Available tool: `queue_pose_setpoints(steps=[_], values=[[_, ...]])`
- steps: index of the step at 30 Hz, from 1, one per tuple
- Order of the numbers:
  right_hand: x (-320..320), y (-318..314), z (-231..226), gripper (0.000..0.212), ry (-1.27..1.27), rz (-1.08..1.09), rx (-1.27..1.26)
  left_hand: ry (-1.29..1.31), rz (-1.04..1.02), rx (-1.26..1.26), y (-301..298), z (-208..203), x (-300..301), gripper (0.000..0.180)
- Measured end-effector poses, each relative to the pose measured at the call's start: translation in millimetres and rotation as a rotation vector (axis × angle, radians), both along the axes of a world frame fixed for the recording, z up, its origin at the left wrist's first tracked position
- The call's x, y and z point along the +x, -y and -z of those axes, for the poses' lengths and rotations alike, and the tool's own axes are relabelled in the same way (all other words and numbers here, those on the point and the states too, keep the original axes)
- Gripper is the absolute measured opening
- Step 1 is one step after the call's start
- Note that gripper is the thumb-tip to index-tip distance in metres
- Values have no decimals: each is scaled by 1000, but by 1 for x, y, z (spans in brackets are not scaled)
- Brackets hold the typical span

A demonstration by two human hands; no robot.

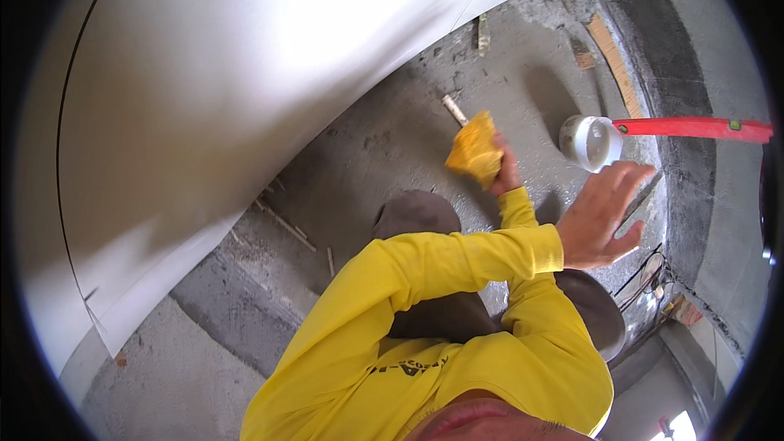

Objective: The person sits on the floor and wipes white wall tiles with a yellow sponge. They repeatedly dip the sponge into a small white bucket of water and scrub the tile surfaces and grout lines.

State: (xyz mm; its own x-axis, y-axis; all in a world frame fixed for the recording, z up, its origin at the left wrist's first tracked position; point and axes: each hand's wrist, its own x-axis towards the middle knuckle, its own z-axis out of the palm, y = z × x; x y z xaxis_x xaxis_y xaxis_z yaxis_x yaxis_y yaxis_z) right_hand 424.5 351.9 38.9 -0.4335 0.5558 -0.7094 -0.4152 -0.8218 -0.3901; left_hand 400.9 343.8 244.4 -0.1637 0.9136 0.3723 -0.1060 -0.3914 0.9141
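Observation:
My right hand (508, 165) is closed around a crumpled yellow cloth (475, 149), held over the wet grey floor. The cloth's texture is too blurred to rule out a sponge. My left arm crosses over my right forearm. With fingers spread, my left hand (603, 216) is empty, just on the near side of a white tub (575, 139). The tub is smeared, and its round opening faces toward the right. A red spirit level (682, 127) reaches from the right edge of the view to the tub; I cannot tell whether they touch.
A large smooth white surface (204, 90) bounds the floor on the left. A pale stick (454, 109) lies beyond the cloth. A cardboard strip (616, 64) runs along the far right floor edge. Dark cables (641, 282) lie near the right wall, and thin sticks (286, 226) at left.

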Motion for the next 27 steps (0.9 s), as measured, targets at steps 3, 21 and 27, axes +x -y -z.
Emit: queue_pose_setpoints(steps=[3,21,27], values=[[-1,2,-18,65,57,-129,246,-59,44,-52,8,-10,6,62],[-211,225,51,58,-108,-619,82,-600,14,-296,100,-7,-19,54],[-270,245,87,54,243,-467,561,-617,36,-452,135,-8,-51,61]])
